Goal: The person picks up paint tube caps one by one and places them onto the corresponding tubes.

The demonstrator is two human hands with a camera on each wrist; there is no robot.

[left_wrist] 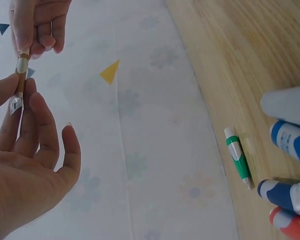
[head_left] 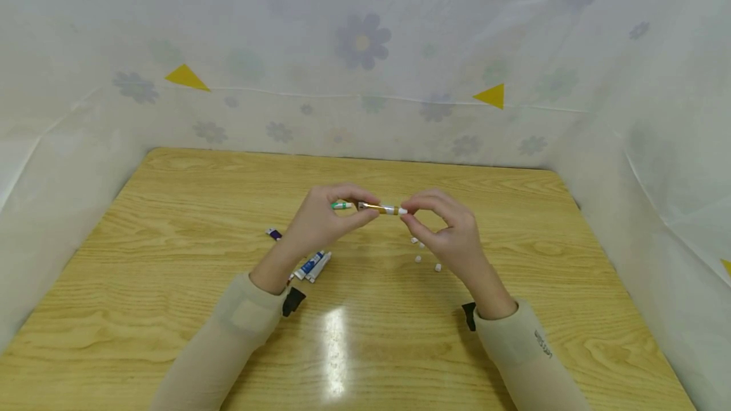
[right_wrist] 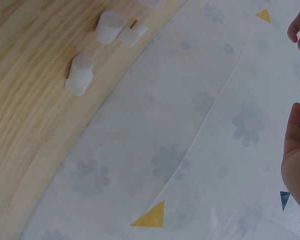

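Pinching a small brown tube point(head_left: 378, 208) between left hand point(head_left: 320, 221) and right hand point(head_left: 448, 227) fingertips, above the wooden table point(head_left: 171, 221).

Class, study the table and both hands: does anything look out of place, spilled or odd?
Several small white caps lie loose on the table, off their tubes. The left hand and right hand hold a brown tube between them. Nothing looks spilled or broken.
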